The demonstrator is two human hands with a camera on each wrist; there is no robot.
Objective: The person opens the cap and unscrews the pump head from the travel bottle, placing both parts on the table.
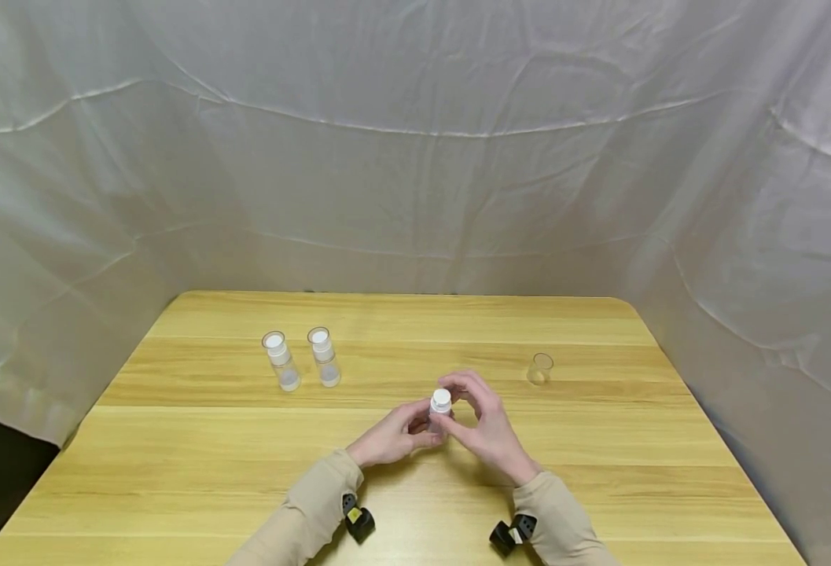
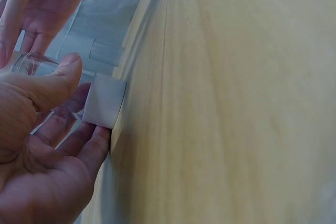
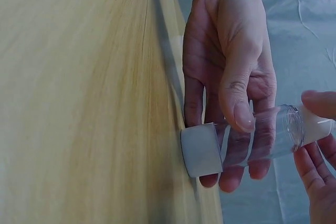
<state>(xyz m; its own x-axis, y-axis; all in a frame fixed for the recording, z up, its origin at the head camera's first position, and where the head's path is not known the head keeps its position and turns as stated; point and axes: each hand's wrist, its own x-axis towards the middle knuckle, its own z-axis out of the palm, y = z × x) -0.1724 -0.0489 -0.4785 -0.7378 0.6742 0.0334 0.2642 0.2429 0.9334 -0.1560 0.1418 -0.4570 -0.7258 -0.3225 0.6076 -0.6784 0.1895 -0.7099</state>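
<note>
A clear bottle (image 3: 283,137) with a white base (image 2: 105,100) and a white cap (image 1: 441,397) is held between both hands, upright over the table in the head view. My left hand (image 1: 394,434) grips its clear body, thumb on one side and fingers on the other. My right hand (image 1: 486,424) pinches the white cap at the top between thumb and fingers. In the right wrist view the cap sits against the body's clear threaded-looking neck. Whether the base touches the table cannot be told.
Two similar bottles, a left one (image 1: 282,362) and a right one (image 1: 325,358), stand at the table's left with clear covers around their white tops. A small clear cup-like cover (image 1: 540,369) stands to the right. Grey sheeting (image 1: 415,181) surrounds the wooden table (image 1: 599,440).
</note>
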